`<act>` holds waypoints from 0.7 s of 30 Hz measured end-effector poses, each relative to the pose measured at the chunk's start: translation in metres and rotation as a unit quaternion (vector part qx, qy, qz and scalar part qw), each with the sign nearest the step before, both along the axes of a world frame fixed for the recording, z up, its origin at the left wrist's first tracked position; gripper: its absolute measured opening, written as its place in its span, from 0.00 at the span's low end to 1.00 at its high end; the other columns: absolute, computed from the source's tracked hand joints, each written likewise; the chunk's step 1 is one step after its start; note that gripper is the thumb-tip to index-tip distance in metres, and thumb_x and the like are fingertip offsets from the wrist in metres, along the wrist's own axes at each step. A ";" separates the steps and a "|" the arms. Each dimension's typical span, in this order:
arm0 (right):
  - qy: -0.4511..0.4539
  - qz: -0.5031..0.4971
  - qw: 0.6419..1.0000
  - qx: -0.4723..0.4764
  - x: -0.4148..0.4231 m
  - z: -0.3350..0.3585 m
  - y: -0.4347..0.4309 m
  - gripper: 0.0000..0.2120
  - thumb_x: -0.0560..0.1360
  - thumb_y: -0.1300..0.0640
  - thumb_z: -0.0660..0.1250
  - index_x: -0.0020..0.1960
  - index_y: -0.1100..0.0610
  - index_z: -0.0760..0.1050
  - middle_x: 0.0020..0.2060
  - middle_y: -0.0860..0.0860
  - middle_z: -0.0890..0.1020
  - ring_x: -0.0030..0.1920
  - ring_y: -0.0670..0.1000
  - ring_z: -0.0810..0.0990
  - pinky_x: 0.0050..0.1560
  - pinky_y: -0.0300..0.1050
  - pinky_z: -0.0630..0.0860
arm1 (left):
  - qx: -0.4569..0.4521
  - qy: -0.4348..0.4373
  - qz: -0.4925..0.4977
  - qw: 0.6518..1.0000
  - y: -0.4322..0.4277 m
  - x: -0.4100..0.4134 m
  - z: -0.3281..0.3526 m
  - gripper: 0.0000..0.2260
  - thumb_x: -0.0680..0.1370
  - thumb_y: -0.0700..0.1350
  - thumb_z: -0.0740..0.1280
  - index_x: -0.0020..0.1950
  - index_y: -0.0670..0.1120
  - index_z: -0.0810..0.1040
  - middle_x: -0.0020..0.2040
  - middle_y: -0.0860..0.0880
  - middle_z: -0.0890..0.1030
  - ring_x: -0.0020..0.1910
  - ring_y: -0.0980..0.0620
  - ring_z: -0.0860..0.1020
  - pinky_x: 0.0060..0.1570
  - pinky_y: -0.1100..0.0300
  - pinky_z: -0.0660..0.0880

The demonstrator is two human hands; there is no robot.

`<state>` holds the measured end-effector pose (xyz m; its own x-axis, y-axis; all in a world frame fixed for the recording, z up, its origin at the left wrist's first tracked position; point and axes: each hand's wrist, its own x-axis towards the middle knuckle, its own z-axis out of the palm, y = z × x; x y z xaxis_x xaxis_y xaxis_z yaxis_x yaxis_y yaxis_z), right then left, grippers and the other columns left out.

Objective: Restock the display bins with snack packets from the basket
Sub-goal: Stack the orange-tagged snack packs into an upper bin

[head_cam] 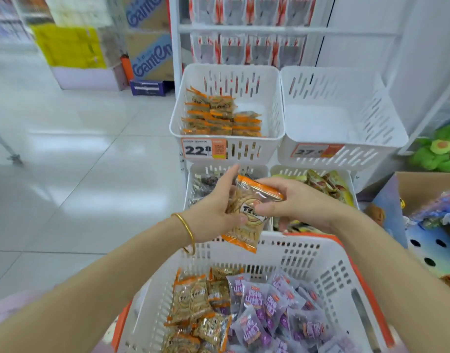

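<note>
Both hands meet on one orange-edged snack packet point(247, 231), held tilted above the far rim of the basket and in front of the lower bins. The left hand point(213, 200) pinches its left side, thumb on the front and fingers behind, with the forefinger sticking up. The right hand point(297, 202) grips the upper right corner, thumb pressed on the clear front and fingers curled behind.

The white basket point(303, 250), with orange handles, sits nearest the camera. It holds a pile of orange-edged packets point(193, 301) on the left and purple packets point(267, 307) on the right.

Beyond the hands stand four white slotted bins in two tiers. The upper left bin point(175, 121) holds rows of the same orange-edged packets point(219, 115) along its left and front. The upper right bin point(346, 85) stands just beside it. The lower left bin point(202, 170) has dark packets, and the lower right bin point(347, 179) has yellow ones; the hands partly hide both.

A price tag point(202, 148) reading 22.8 hangs on the upper left bin's front. A gold bangle point(187, 226) circles the left wrist.
</note>
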<state>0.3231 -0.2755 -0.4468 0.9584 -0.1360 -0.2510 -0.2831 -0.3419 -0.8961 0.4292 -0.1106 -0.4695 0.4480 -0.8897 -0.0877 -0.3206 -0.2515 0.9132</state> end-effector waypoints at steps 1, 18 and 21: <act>-0.007 -0.002 1.000 -0.017 0.010 0.008 -0.003 0.18 0.72 0.56 0.72 0.61 0.49 0.75 0.42 0.47 0.81 0.39 0.47 0.80 0.36 0.44 0.79 | -0.013 -0.001 0.005 1.000 -0.005 0.008 0.008 0.43 0.76 0.34 0.65 0.75 0.60 0.39 0.65 0.52 0.63 0.58 0.50 0.76 0.58 0.50 0.76; -0.279 -0.181 0.824 -0.458 0.252 0.066 -0.112 0.10 0.77 0.60 0.64 0.57 0.53 0.78 0.48 0.51 0.83 0.49 0.52 0.79 0.46 0.42 0.70 | 0.107 -0.440 0.154 0.878 -0.089 0.207 0.061 0.20 0.77 0.42 0.62 0.68 0.42 0.68 0.70 0.44 0.64 0.68 0.43 0.61 0.67 0.55 0.58; -0.248 -0.190 0.829 -0.464 0.268 0.049 -0.128 0.10 0.76 0.62 0.64 0.56 0.55 0.78 0.48 0.52 0.83 0.50 0.54 0.79 0.52 0.49 0.74 | 0.122 -0.449 0.139 0.874 -0.102 0.217 0.053 0.20 0.78 0.45 0.61 0.70 0.44 0.66 0.72 0.46 0.61 0.71 0.45 0.57 0.70 0.57 0.54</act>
